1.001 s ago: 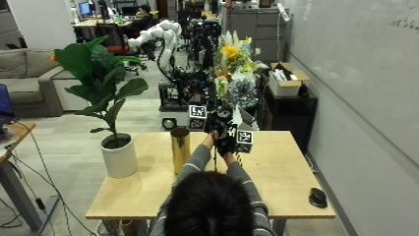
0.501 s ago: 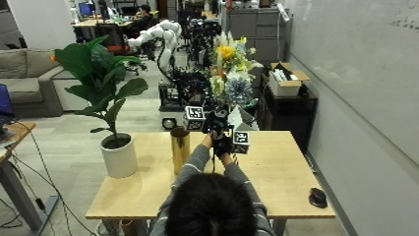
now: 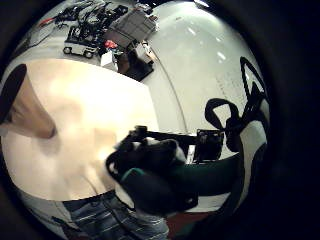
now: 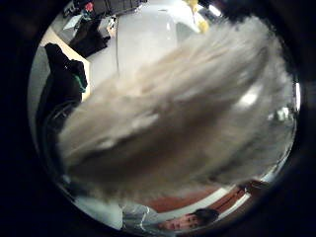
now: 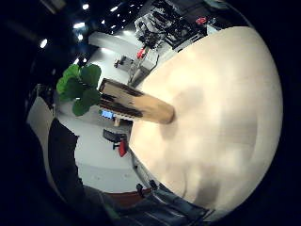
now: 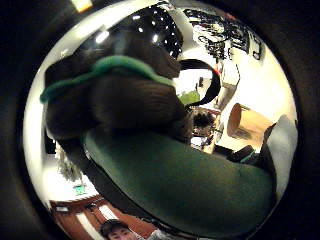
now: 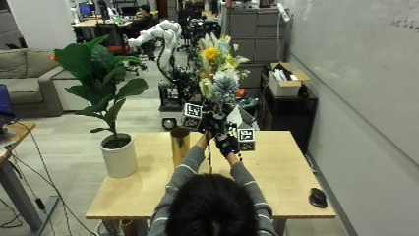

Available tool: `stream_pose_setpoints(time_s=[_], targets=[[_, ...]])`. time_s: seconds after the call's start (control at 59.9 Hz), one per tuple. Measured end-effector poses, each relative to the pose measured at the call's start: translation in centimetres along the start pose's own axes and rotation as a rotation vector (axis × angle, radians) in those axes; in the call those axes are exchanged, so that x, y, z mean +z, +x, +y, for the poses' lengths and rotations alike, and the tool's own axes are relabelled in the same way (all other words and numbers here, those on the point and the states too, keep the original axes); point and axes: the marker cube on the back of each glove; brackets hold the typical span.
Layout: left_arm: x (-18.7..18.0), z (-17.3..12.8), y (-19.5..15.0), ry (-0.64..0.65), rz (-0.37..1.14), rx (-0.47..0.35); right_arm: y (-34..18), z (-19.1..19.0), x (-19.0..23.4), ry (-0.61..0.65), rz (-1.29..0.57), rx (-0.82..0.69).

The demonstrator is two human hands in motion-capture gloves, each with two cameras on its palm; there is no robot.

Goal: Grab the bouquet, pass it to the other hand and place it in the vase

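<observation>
Bouquet (image 7: 218, 73) upright above the wooden table (image 7: 282, 172), raised in front of me with its yellow, white and pale blue heads well above both hands. From the outside view I see my left hand (image 7: 208, 125) and right hand (image 7: 229, 144) close together under the blooms, the right one just below the left, and both appear to be at the stems. I cannot tell from that view which fingers actually grip. My right thumb side palm view is filled by dark gloved fingers (image 6: 125, 95) curled around something green, and a gloved hand shows close to my left palm as well, so I read the right hand as closed on the bouquet; the left hand's grip I cannot tell. A pale fluffy plume (image 4: 177, 108) fills my left thumb side palm view. The golden vase (image 7: 180, 146) stands on the table just left of the bouquet, and a white potted plant (image 7: 118, 147) sits further left of the vase.
</observation>
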Motion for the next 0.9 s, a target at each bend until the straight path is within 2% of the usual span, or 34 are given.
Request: stream_pose_setpoints(time_s=[0.05,0.083,0.15,0.184,0.234,0.284,0.317,0.334,0.4,0.434,0.501,0.551,0.567,0.617,0.634,0.651,0.717,0.734,0.768,0.801,0.868,0.901], targets=[[0.0,-0.6,-0.6,-0.01,0.027,0.014,0.3,0.0,-0.8,0.019,0.077,0.026],[-0.2,-0.1,0.1,-0.025,0.077,0.077,1.2,-0.3,-1.5,0.054,0.187,0.062],[-0.2,0.2,0.6,-0.05,0.15,0.196,1.5,0.0,-2.1,0.07,0.251,0.142],[-0.3,-0.1,-0.1,-0.03,0.125,0.187,2.0,-0.2,-2.4,0.088,0.309,0.155],[-0.2,0.0,-0.7,-0.017,0.13,0.128,3.1,-0.6,-3.0,0.119,0.406,0.162],[0.0,0.1,-1.4,-0.021,0.145,0.009,3.9,-0.9,-3.2,0.13,0.459,0.189],[0.0,-0.3,-2.4,0.006,0.103,-0.063,3.2,-0.5,-2.9,0.103,0.412,0.185],[0.0,-0.3,-2.5,0.007,0.107,-0.054,2.5,-0.2,-2.6,0.079,0.363,0.163],[0.2,0.3,-0.8,-0.043,0.263,0.089,0.1,0.9,-1.6,0.001,0.195,0.056],[0.3,0.2,-1.1,-0.029,0.273,0.097,-0.2,1.0,-1.3,-0.014,0.169,0.036],[0.3,0.5,-1.7,-0.019,0.277,-0.025,-1.0,1.3,-0.7,-0.055,0.102,-0.008],[0.1,0.7,-1.6,-0.004,0.283,-0.017,-1.1,1.6,-0.5,-0.07,0.087,0.02],[0.0,0.5,-2.1,0.016,0.238,-0.044,-1.0,1.6,-0.5,-0.071,0.087,0.028],[-0.4,-0.5,-5.5,0.098,-0.006,-0.23,-0.9,1.7,-0.6,-0.066,0.096,0.029],[-0.5,-0.6,-5.9,0.109,-0.05,-0.261,-0.7,1.6,-0.7,-0.059,0.111,0.027],[-0.6,-0.5,-5.8,0.104,-0.059,-0.258,-0.5,1.5,-0.8,-0.05,0.134,0.026],[-0.7,-0.6,-5.0,0.061,-0.017,-0.137,0.8,1.0,-1.6,0.002,0.241,0.034],[-0.6,-1.2,-5.7,0.067,-0.036,-0.135,1.0,0.8,-1.7,0.013,0.257,0.029],[-0.7,-2.4,-7.4,0.105,-0.127,-0.183,1.1,0.6,-1.8,0.023,0.264,-0.009],[-1.0,-2.1,-7.4,0.116,-0.156,-0.209,1.2,0.4,-1.9,0.026,0.267,-0.027],[-0.6,0.6,-2.0,-0.019,0.153,-0.045,0.9,1.1,-1.7,-0.003,0.226,0.048],[-0.4,0.8,-1.0,-0.032,0.215,0.041,0.5,1.5,-1.4,-0.019,0.191,0.07]])
